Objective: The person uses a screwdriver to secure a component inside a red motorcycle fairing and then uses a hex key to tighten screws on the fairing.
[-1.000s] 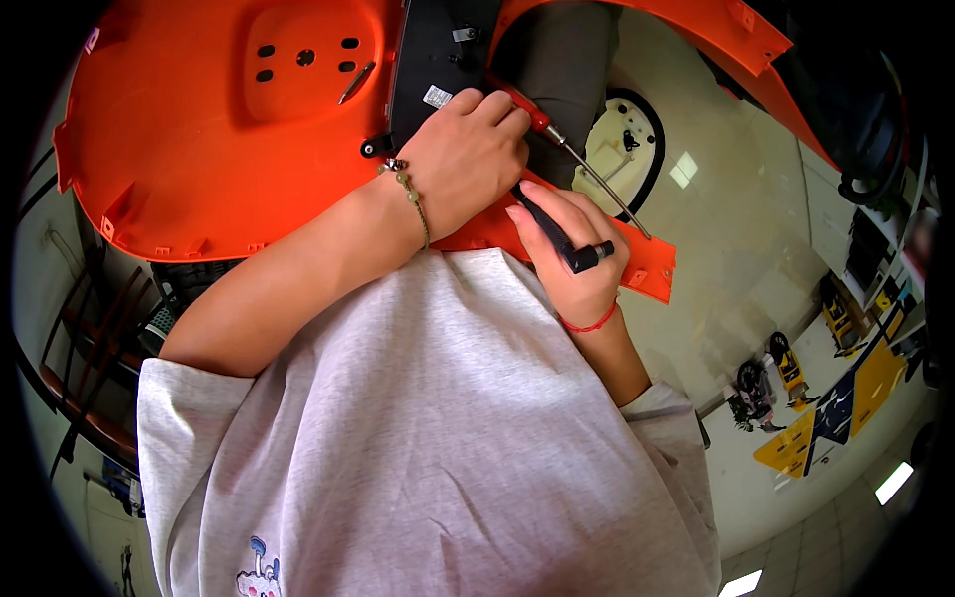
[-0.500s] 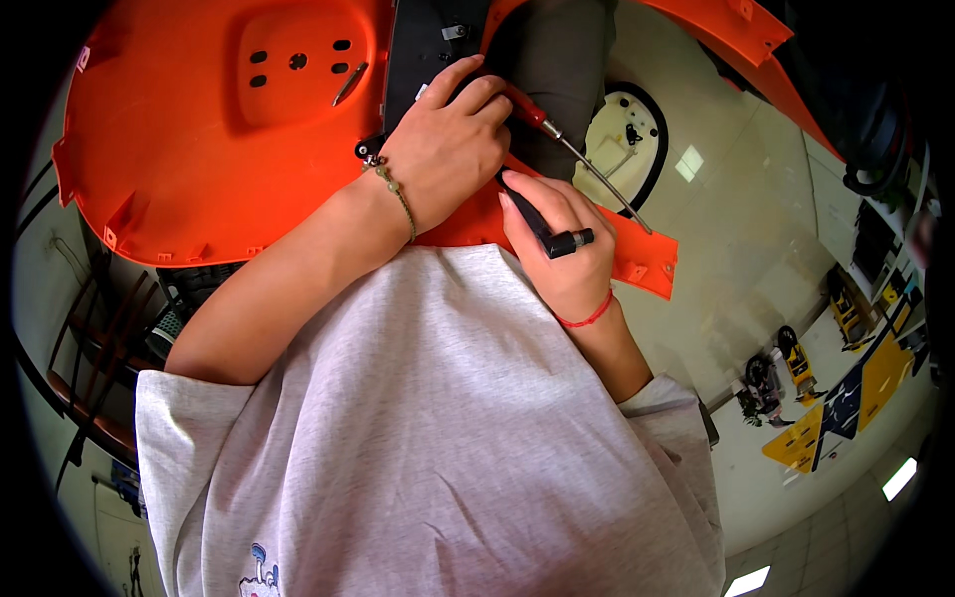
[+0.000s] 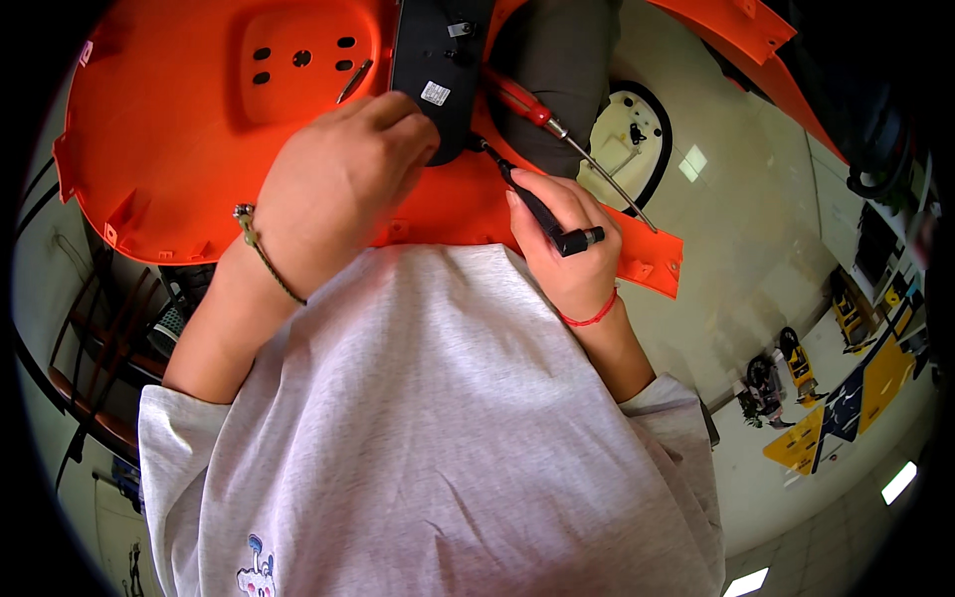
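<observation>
My right hand (image 3: 575, 234) is closed around a black L-shaped piece (image 3: 542, 216) with a short round end. A thin black cable or rod runs from that piece toward the lower end of a long black panel (image 3: 423, 60), which bears a small white label. My left hand (image 3: 348, 164), slightly blurred, is curled beside the panel's lower left edge. Its fingertips are turned away, and what they hold, if anything, is hidden. Beneath both lies a large orange plastic shell (image 3: 169, 149). A red-handled screwdriver (image 3: 532, 107) rests just beyond my right hand, its shaft pointing down to the right.
A small pen-like metal piece (image 3: 354, 82) lies by the shell's recess. Another orange panel (image 3: 746, 40) curves across the upper right. On the pale floor sits a cream, black-rimmed part (image 3: 627, 139). Brown chair-like frames (image 3: 95, 368) stand at the left.
My left hand has moved left and down, off the black panel, uncovering its white label and the thin cable or rod. My right hand keeps hold of the black L-shaped piece, almost unmoved.
</observation>
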`<state>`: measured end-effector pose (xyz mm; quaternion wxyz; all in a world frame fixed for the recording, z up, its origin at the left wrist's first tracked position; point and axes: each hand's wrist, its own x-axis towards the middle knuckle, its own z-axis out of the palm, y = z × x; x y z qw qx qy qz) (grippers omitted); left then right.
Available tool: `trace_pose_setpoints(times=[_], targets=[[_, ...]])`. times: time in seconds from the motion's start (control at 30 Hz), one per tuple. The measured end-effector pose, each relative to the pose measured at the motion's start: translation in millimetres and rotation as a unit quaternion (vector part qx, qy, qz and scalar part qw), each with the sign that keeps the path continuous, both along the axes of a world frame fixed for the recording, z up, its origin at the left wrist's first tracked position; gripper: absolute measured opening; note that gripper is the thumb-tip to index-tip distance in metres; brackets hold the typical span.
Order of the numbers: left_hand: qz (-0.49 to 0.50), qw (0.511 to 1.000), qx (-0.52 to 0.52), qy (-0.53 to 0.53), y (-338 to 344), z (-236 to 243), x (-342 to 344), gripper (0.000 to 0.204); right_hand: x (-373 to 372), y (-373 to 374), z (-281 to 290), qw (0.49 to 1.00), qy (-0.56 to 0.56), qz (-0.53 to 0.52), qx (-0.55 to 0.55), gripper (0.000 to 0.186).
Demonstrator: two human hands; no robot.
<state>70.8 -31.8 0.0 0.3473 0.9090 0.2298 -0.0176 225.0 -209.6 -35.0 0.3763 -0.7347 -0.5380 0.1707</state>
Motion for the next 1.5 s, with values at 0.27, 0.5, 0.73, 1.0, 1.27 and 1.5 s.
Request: trace_pose_setpoints(times=[0.27,0.5,0.73,1.0,1.27,1.5], targets=[[-0.078,0.989,-0.003,0.127,-45.5,-2.4,3.8,0.016,1.4,1.4,2.0,1.0,-0.008,0.022,-0.007,0.031],[-0.074,0.984,0.0,0.165,-41.3,-11.2,22.8,0.038,1.3,0.6,0.6,1.0,-0.004,0.018,-0.009,0.033],[-0.079,0.978,-0.036,0.192,-38.8,-38.2,34.7,0.04,0.4,-0.2,-0.2,1.0,-0.016,0.019,0.0,0.031],[-0.053,0.974,-0.083,0.206,-44.5,-38.1,32.5,0.044,0.3,-1.7,-3.1,0.998,-0.046,0.023,0.018,0.031],[-0.055,0.973,-0.079,0.208,-49.6,-29.2,28.8,0.049,0.7,0.4,2.3,0.999,-0.028,0.041,-0.002,0.029],[-0.097,0.988,0.028,0.118,-57.0,1.6,5.4,0.048,0.7,-1.8,-4.4,1.0,-0.004,0.019,0.003,0.03]])
